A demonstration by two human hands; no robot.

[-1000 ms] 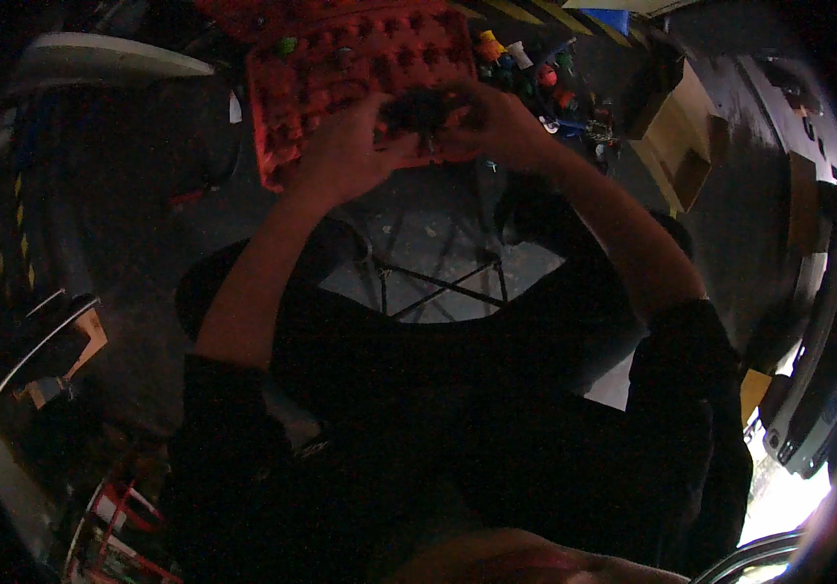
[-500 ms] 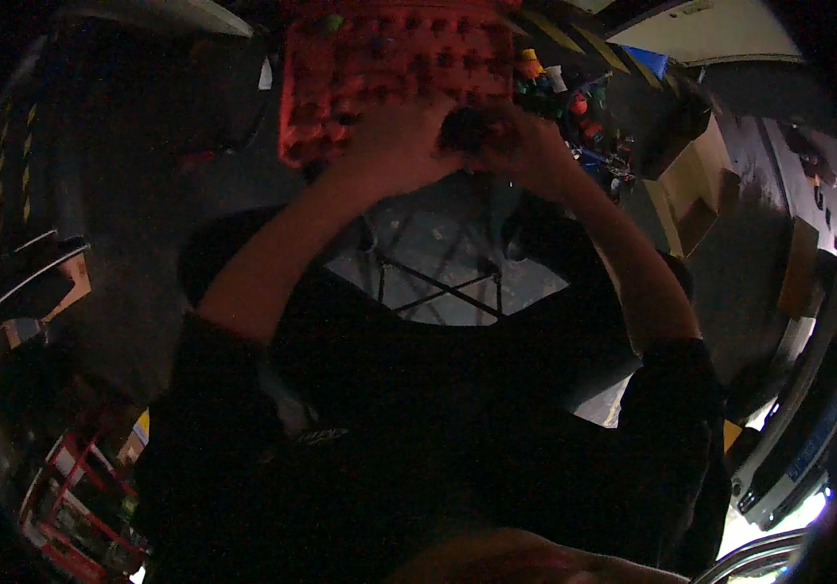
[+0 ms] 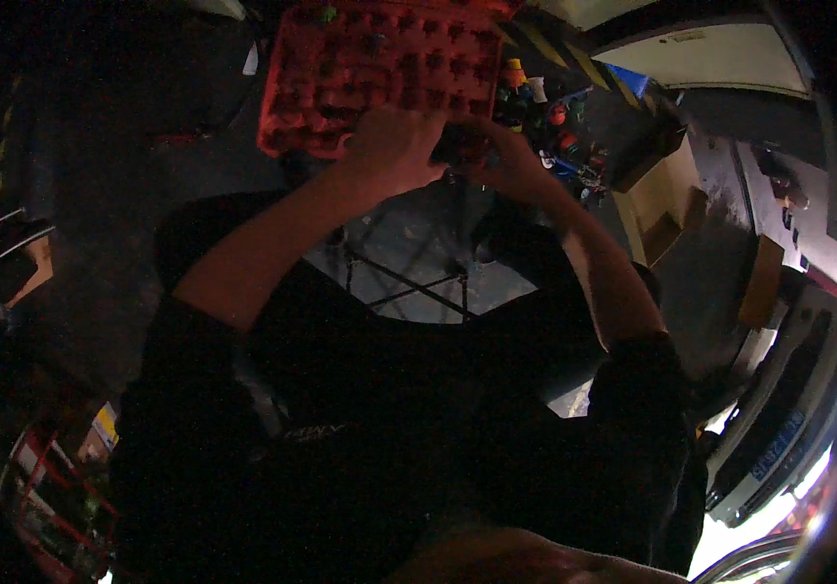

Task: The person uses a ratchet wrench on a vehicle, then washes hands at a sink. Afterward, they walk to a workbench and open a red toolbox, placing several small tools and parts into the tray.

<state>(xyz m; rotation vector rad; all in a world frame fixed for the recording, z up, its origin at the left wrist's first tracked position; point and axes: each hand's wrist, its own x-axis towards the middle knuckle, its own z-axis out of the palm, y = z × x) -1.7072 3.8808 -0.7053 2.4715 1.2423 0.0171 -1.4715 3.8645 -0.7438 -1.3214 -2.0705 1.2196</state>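
Observation:
In dim light, my left hand (image 3: 394, 146) and my right hand (image 3: 504, 161) meet over the near edge of a red molded case tray (image 3: 379, 78). Between them is a dark, rounded object (image 3: 457, 146) whose kind I cannot make out. The fingers of both hands curl about it from either side. Rows of shaped hollows cover the tray, and a small green piece (image 3: 329, 15) lies at its far left. Close to my right hand, a heap of small colored parts (image 3: 559, 122) in orange, red, green and blue lies on the floor.
An open cardboard box (image 3: 657, 200) stands to the right of the heap. Yellow-black striped tape (image 3: 555, 44) runs behind it. A car front (image 3: 774, 419) is at the far right, a red metal rack (image 3: 48, 477) at the lower left. Crossed dark legs (image 3: 409, 282) show between my knees.
The whole view has shifted slightly, so the scene sits further left. My hands stay together around the dark object, with the right hand's fingers a little changed in pose.

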